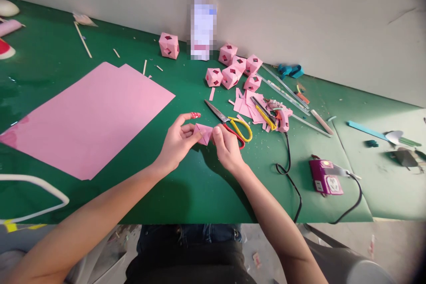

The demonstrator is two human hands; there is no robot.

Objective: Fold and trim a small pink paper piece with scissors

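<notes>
A small folded square of pink paper [202, 133] with diagonal creases is pinched between the thumb and fingers of my left hand [179, 140]. A red patterned wrap covers the tip of that hand's index finger. My right hand [226, 146] grips the paper's right edge, its thumb up and its fingers curled, partly hidden. Just beyond it lie scissors [229, 120] with yellow and red handles, blades apart. Behind them is a pile of cut pink paper pieces [246, 106], with a yellow utility knife [264, 114] on top.
Pink paper cubes [231, 76] with diamond holes stand near the wall beside a blurred phone [203, 29]. Large pink sheets [93, 120] cover the left. A pink glue gun [284, 117] trails a black cord. A purple power socket [326, 177] sits right of it, beyond clear sticks [282, 91].
</notes>
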